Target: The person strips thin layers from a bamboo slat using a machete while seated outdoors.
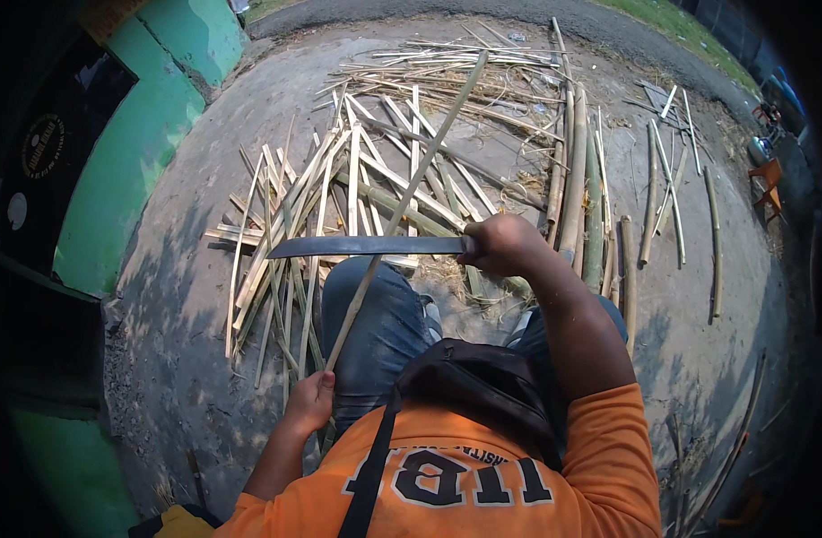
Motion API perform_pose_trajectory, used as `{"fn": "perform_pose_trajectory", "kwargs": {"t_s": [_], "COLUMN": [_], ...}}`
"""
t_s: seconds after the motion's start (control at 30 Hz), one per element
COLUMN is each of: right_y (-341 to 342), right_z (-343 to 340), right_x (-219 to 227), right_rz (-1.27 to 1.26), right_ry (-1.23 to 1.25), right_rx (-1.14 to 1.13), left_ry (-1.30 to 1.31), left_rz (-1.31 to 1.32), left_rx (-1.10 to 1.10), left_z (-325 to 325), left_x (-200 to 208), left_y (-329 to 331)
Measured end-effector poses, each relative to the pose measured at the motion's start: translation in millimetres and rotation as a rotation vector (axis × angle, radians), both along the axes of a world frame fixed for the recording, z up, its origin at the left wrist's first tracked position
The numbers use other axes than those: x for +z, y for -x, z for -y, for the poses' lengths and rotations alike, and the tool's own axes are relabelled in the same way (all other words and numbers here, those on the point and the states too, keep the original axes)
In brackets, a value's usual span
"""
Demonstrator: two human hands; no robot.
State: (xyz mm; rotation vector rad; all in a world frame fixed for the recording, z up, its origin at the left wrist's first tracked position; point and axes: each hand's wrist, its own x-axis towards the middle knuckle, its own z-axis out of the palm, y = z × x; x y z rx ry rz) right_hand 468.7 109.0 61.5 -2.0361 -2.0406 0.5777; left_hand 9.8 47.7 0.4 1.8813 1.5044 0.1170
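A long machete with a dark blade lies level across the view, its handle in my right hand, which is closed round it. The blade crosses a long, thin bamboo strip near my knee; whether the edge touches the strip I cannot tell. My left hand grips the strip's near end beside my left thigh, and the strip slants away to the upper right. Beyond the blade, a loose heap of split bamboo strips covers the ground.
Whole bamboo poles lie lengthwise right of the heap, with more thin strips behind it. Several separate bamboo pieces rest farther right. A green wall stands at left. An orange chair is at far right.
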Motion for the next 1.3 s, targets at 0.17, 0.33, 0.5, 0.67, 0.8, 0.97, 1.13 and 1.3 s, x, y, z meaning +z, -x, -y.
{"fn": "perform_pose_trajectory", "kwargs": {"t_s": [0.17, 0.33, 0.5, 0.67, 0.8, 0.97, 1.13, 1.3], "right_y": [-32.3, -69.6, -47.1, 13.9, 6.2, -38.2, -26.0, 0.4], "right_z": [-5.3, -8.9, -3.2, -0.4, -6.0, -13.7, -5.9, -7.5], "right_x": [-17.9, -29.5, -33.0, -8.4, -5.3, -30.4, -28.0, -29.7], "right_rz": [-0.063, -0.207, -0.213, 0.017, 0.031, -0.091, -0.173, -0.152], "right_ry": [-0.046, -0.162, -0.083, 0.045, 0.049, 0.002, 0.041, 0.116], "right_rx": [-0.075, -0.422, -0.288, 0.142, 0.110, -0.278, -0.084, 0.179], "left_ry": [-0.069, -0.083, -0.077, -0.024, -0.082, -0.152, -0.246, -0.305], "left_rz": [-0.048, -0.051, -0.034, -0.033, -0.026, -0.070, -0.186, -0.238], "left_rx": [0.003, -0.012, -0.013, -0.010, -0.014, -0.024, -0.029, -0.030], "left_z": [2.5, 1.6, 1.4, -0.4, 2.1, 3.2, 10.1, 11.2], "left_x": [4.7, 8.4, 9.0, 14.2, 10.7, 11.4, 16.4, 7.6], "left_y": [-8.0, -9.1, -8.5, -8.6, -7.3, -12.0, -18.7, -17.9]}}
